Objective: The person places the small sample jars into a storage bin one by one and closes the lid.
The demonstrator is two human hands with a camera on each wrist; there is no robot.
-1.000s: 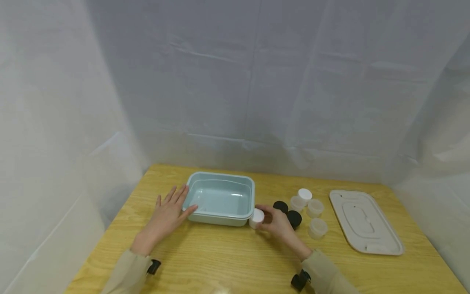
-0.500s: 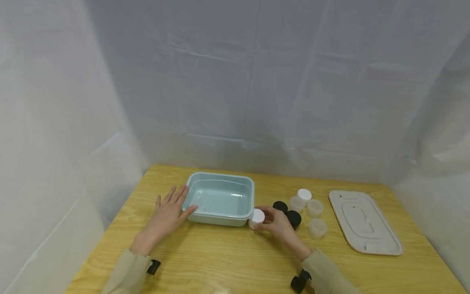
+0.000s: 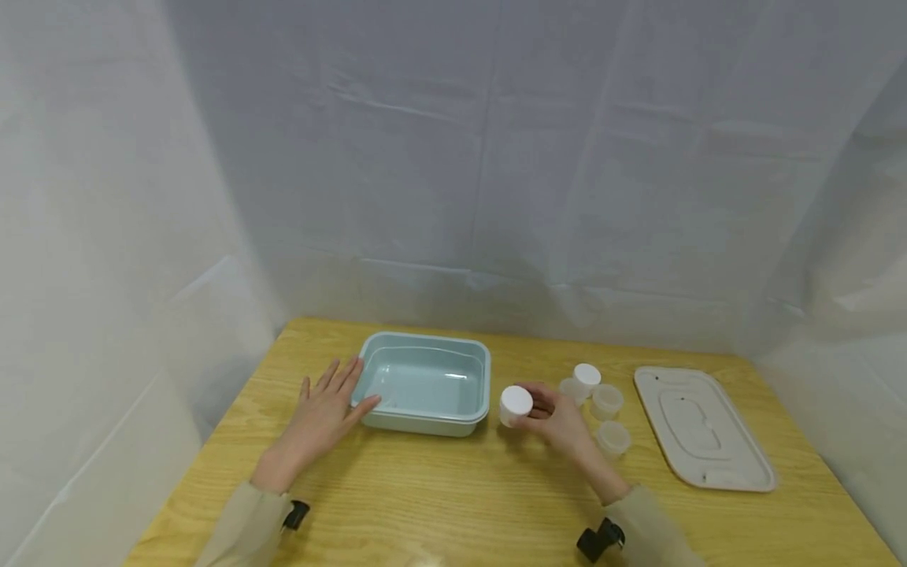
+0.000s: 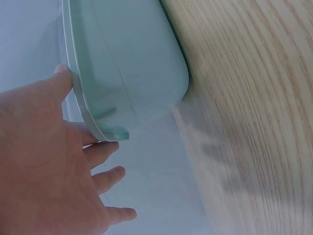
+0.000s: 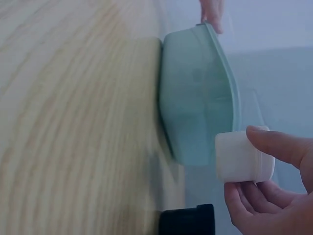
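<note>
lifted: right hand (image 3: pixel 560 417) raises one white jar (image 3: pixel 515 405) (three clear cups (image 3: pixel 608 400)).

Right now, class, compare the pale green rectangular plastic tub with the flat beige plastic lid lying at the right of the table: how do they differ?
The pale green rectangular plastic tub is deep and open-topped; the flat beige plastic lid is shallow, with a raised panel. The left hand touches the tub's rim; no hand touches the lid. The tub sits square to the table edge; the lid lies angled. Both are rounded rectangles resting on the wooden table.
</note>
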